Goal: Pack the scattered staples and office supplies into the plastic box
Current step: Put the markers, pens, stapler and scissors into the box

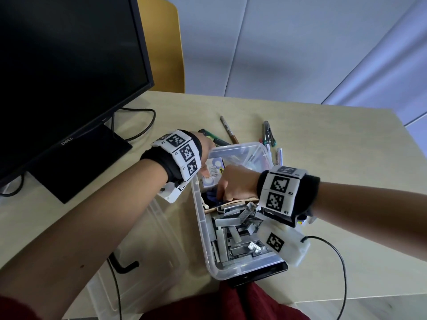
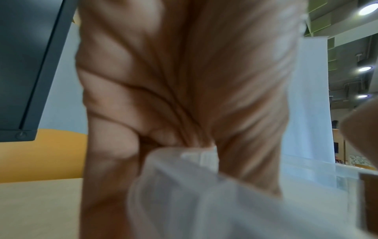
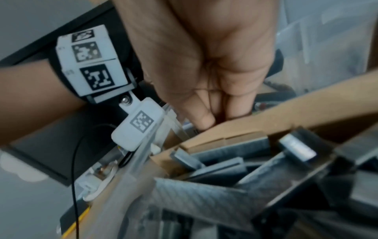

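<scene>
At frame centre the left hand (image 1: 205, 155) grips the box (image 1: 203, 227) rim, right hand (image 1: 235, 183) fingers together inside above loose staples (image 1: 235, 229): light, brittle strips, best pinched by their long sides.

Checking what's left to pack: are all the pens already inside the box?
No, several pens lie on the table beyond the box in the head view.

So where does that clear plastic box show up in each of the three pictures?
Head view: plastic box at lower centre, both hands in or on it.
Left wrist view: its blurred rim fills the bottom, gripped by the left hand.
Right wrist view: its clear wall runs diagonally at lower left.
Shared landmark: the black monitor.
</scene>
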